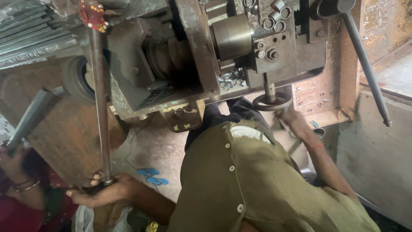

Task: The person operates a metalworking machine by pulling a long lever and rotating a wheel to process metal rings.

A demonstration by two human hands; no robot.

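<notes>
My left hand (pixel 99 192) is closed around the lower end of a long, thin steel rod (pixel 99 103), which runs up into a grey metal lathe-like machine (pixel 193 51). My right hand (pixel 292 119), slightly blurred, grips the rim of a small round handwheel (pixel 271 103) under the machine's right side. My olive buttoned shirt (pixel 240 180) fills the lower middle of the view.
Another person in red (pixel 19 202), wearing bangles, holds a grey metal bar (pixel 28 120) at the far left. Several small cut metal pieces (pixel 231 79) lie in the machine, with rings (pixel 277 17) above. A long lever (pixel 365 64) slants right. Blue sandals (pixel 152 176) lie on the floor.
</notes>
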